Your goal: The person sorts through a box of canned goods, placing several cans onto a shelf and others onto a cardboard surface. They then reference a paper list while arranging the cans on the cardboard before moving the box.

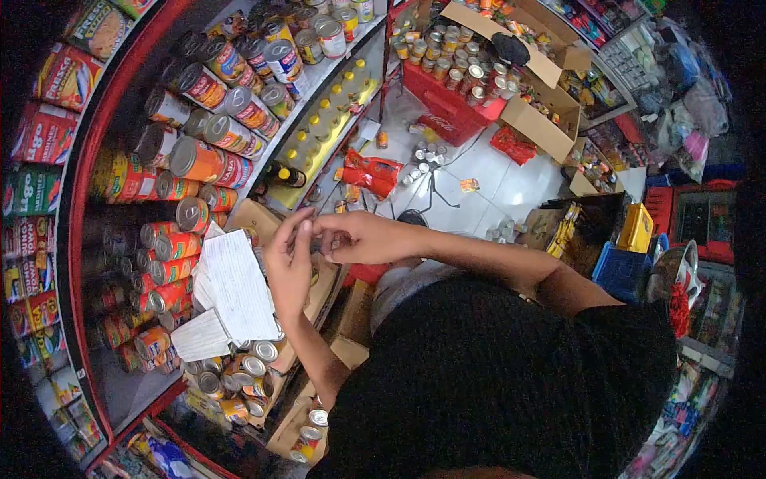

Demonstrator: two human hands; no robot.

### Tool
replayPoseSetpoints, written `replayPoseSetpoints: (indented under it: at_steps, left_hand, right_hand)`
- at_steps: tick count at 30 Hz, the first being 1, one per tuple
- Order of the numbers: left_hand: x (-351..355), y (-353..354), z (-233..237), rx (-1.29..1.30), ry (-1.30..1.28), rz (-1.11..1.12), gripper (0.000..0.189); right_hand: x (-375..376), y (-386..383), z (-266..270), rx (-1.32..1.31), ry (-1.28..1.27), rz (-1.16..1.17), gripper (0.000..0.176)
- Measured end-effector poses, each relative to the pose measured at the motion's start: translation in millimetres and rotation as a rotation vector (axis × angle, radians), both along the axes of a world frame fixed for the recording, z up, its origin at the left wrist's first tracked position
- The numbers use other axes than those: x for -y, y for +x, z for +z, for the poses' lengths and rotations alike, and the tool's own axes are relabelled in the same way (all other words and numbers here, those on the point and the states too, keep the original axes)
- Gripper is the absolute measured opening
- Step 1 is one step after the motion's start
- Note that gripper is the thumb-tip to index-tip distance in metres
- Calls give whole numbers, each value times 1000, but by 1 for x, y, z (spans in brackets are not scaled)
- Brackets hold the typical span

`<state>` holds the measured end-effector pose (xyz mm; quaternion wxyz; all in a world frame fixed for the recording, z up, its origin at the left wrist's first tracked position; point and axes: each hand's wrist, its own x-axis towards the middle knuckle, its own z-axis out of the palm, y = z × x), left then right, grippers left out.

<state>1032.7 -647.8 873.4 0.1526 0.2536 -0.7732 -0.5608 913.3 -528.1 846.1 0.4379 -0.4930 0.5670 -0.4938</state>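
My left hand [289, 262] and my right hand [363, 237] meet in front of my body, fingertips close together. The left fingers are pressed together and point upward. My right fingers curl inward near them. Anything between the fingers is too small or hidden to make out. Close to the left hand, handwritten paper sheets [235, 279] lie over an open cardboard box [299, 335] of cans. Below the papers, several small cans [254, 366] show their metal lids. Stacked orange-labelled cans [175, 246] fill the shelf left of the papers.
Larger cans [239, 104] and yellow-capped bottles [323, 120] line the shelves. A red crate [447, 104] full of cans stands at the back, beside open cardboard boxes [538, 124]. On the tiled floor lie a red plastic pack [371, 173] and small cans [427, 152]. A blue crate [618, 271] stands right.
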Motion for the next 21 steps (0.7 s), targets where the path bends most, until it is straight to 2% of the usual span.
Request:
replayPoseSetpoints:
  at_steps: [4, 6, 8, 9, 10, 11, 12, 14, 15, 17, 21]
  left_hand:
    - [-3, 9, 13, -72, 141, 183, 26]
    - [-2, 13, 14, -86, 72, 193, 25]
    - [-1, 18, -1, -143, 178, 251, 28]
    - [-7, 18, 19, -30, 216, 291, 28]
    - [-2, 21, 1, -76, 64, 286, 29]
    - [0, 22, -6, -174, 170, 283, 28]
    - [2, 24, -10, -196, 132, 289, 27]
    - [3, 28, -4, -214, 153, 341, 27]
    - [2, 34, 1, -223, 159, 378, 26]
    - [3, 44, 9, -246, 150, 424, 26]
    - [7, 63, 16, -369, 129, 508, 25]
  right_hand:
    - [11, 8, 1, -19, -35, 40, 41]
    - [15, 11, 0, 73, -106, 20, 46]
    - [15, 12, 15, 140, -61, 46, 45]
    - [18, 13, 9, 130, -91, 55, 45]
    - [23, 13, 1, 127, -124, 74, 46]
    - [27, 13, 2, 265, -55, 106, 47]
    - [30, 12, 4, 392, 45, 128, 49]
    - [39, 10, 7, 386, 144, 199, 48]
    - [45, 17, 8, 368, 140, 270, 48]
    - [53, 23, 11, 414, 126, 244, 47]
    - [77, 37, 20, 403, 122, 351, 48]
